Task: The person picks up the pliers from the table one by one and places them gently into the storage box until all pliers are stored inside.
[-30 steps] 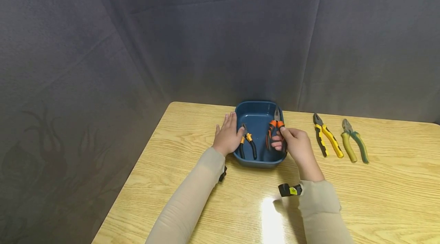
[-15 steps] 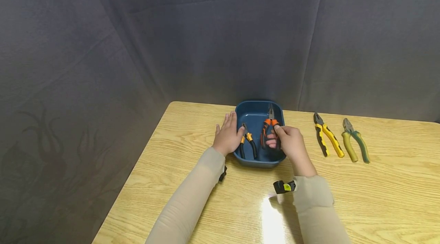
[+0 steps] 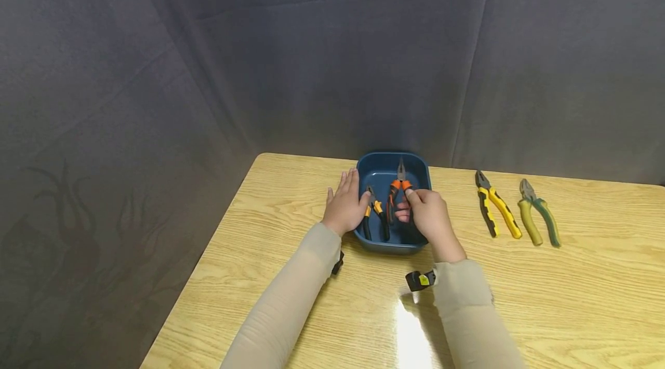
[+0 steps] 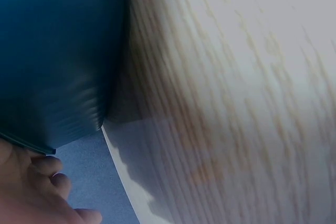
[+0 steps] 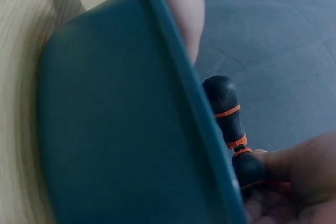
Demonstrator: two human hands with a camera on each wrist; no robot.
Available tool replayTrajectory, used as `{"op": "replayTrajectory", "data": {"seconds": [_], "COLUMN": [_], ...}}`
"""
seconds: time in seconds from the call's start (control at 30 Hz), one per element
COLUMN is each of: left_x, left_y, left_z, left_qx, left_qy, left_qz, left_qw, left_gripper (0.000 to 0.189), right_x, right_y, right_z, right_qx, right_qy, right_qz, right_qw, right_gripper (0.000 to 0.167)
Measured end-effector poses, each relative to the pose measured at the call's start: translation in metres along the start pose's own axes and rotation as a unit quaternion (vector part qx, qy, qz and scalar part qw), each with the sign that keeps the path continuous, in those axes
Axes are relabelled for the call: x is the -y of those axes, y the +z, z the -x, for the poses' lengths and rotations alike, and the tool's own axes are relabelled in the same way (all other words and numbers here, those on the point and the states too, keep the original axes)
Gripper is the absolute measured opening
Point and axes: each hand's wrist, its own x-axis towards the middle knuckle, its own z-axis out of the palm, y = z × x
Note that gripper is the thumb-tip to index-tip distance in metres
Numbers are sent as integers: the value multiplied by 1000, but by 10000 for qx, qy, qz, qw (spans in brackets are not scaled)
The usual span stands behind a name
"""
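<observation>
My right hand (image 3: 431,216) pinches one handle of a pair of orange-and-black pliers (image 3: 393,186), with a narrow tapered nose pointing away from me. The pliers are over the inside of a dark blue plastic bin (image 3: 391,248); in the right wrist view their handles (image 5: 224,103) show above the bin's rim. My left hand (image 3: 347,207) lies with straight fingers along the bin's left rim, thumb reaching inside. Below that thumb, a smaller pair of yellow-and-black pliers (image 3: 382,220) lies in the bin, handles spread.
To the right of the bin, yellow-and-black pliers (image 3: 500,207) and green-and-yellow pliers (image 3: 545,216) lie on the wooden table (image 3: 587,294). A dark grey cloth (image 3: 332,69) hangs behind the table's back edge.
My right hand has carried the orange-and-black pliers leftward across the bin, closer to the smaller pair. My left hand and the bin have stayed in place.
</observation>
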Motion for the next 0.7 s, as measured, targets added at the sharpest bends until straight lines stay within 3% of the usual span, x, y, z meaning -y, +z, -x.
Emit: {"op": "replayTrajectory", "data": {"seconds": [0.27,0.7], "left_x": [0,0], "left_y": [-1,-2], "left_z": [0,1], "left_qx": [30,12], "left_qy": [-13,1], "left_qz": [15,52], "left_qw": [10000,10000], "left_gripper": [69,69], "right_x": [-3,-14], "right_y": [8,22], "right_z": [-7,-16], "right_qx": [-52,-97], "right_qy": [-60,3], "right_qz": [615,1067], "right_qw": [9981,9942], "right_gripper": [39,37]}}
